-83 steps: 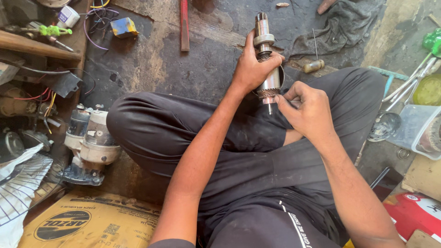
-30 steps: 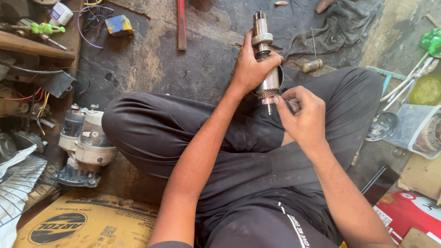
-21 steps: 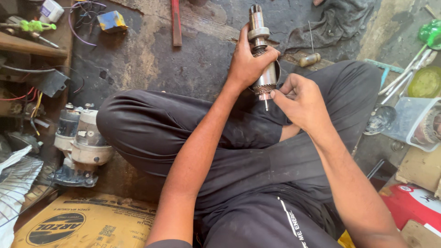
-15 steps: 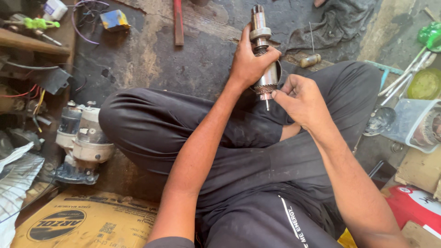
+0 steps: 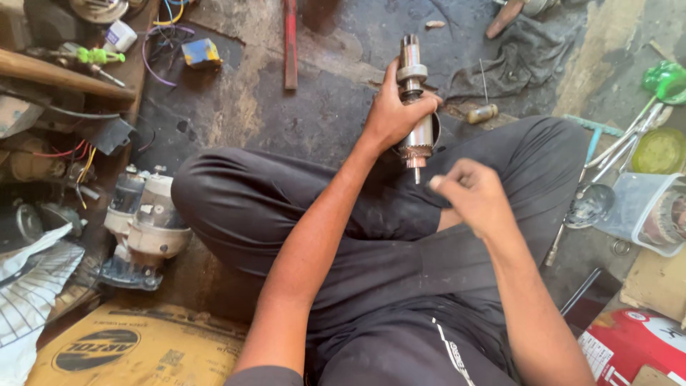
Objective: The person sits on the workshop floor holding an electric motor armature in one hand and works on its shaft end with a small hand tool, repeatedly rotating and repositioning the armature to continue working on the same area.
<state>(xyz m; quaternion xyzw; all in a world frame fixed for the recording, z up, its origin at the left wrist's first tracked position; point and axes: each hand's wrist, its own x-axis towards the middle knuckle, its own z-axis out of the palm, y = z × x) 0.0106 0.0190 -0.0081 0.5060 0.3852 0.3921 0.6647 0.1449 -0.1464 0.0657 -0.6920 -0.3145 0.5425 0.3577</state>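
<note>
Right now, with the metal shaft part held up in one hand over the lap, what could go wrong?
1. Only the left hand grips the armature shaft; the right hand is off it, so it could slip onto the legs or floor.
2. Its thin lower tip points toward the right hand, which could get jabbed.
3. The floor around is crowded: a screwdriver and a rag lie close by, where a dropped piece might be lost.

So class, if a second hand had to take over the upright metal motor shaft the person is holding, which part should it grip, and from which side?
Probably the bare upper shaft above the collar, coming from the right. The left hand wraps the wider middle from the left, and the thin pin at the bottom looks too slim for a firm hold. The right hand hovers just below, apart from it.
</note>
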